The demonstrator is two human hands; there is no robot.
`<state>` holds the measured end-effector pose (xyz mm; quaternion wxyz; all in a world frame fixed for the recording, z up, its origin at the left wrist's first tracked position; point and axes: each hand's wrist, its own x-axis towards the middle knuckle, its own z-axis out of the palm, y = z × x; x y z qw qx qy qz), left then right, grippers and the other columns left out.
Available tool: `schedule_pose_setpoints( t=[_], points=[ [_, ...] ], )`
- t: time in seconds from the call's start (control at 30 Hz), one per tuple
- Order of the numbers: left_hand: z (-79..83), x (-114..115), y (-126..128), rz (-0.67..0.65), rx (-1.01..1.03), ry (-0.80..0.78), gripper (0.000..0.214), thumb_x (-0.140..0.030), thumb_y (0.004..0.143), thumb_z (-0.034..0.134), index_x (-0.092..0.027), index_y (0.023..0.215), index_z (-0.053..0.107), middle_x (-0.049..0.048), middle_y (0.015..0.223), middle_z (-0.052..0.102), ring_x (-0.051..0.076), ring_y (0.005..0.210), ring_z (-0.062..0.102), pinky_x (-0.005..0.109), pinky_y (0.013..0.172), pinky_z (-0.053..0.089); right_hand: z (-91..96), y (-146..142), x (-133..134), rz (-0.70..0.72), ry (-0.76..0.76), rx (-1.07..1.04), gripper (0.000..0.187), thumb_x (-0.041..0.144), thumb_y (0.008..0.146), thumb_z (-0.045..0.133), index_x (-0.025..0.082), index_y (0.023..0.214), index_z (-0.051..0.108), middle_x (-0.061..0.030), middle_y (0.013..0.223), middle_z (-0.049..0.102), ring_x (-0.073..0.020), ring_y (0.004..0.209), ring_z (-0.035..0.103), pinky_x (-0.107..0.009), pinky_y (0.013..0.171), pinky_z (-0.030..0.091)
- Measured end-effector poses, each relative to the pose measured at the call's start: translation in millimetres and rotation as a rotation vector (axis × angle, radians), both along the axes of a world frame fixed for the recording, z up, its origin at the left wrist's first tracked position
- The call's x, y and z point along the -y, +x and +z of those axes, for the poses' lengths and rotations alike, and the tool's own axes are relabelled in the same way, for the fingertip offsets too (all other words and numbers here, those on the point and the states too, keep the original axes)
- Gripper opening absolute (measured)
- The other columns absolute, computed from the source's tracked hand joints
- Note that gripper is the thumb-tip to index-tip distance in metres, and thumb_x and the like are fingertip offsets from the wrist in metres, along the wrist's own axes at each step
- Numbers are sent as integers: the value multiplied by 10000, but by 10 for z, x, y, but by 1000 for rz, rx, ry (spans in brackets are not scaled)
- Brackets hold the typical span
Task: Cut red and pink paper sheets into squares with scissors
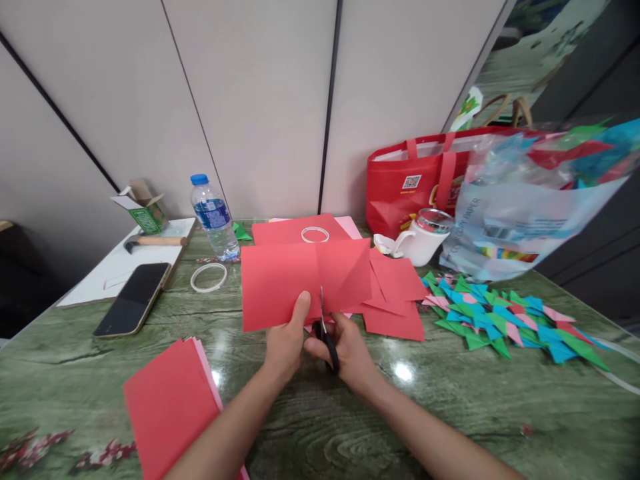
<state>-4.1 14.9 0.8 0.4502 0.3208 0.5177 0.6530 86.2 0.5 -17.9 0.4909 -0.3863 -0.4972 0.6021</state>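
Red paper (277,283), black-handled scissors (332,357), green wood-grained table (450,427) with reddish flowers (107,455).
Bottle (214,215) clear, blue-capped, blue-labelled; mug (423,245) white; bag (387,195) red with a black-and-white QR code (412,182); phone (134,299) black, gold-edged; cut pieces (500,317) blue, green, pink, red.

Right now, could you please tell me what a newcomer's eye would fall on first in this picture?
Probably the red sheet in the centre, held by the left hand, while the right hand holds scissors at its lower edge. Next, likely the colourful paper pieces spread on the table's right side, and the red bag behind the white mug.
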Motion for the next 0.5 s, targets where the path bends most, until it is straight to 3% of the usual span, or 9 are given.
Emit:
schedule_pose_setpoints(
  t=[0.27,0.5],
  points=[
    [-2,3,24,-6,28,26,496,-371,617,635,-190,1071,547,57,1050,608,191,973,561,297,853,423,24,5,-1,10,36,19,416,379,569,714,187,840,463,16,652,530,-112,548,499,-207,481,397],
    [-31,1,20,-33,36,-19,480,-391,619,631,-171,1041,567,68,1061,604,196,919,582,322,862,416,-4,-3,-4,-19,17,42,371,350,572,714,190,793,462,59,541,476,-96,459,456,-213,460,375]
  ],
)
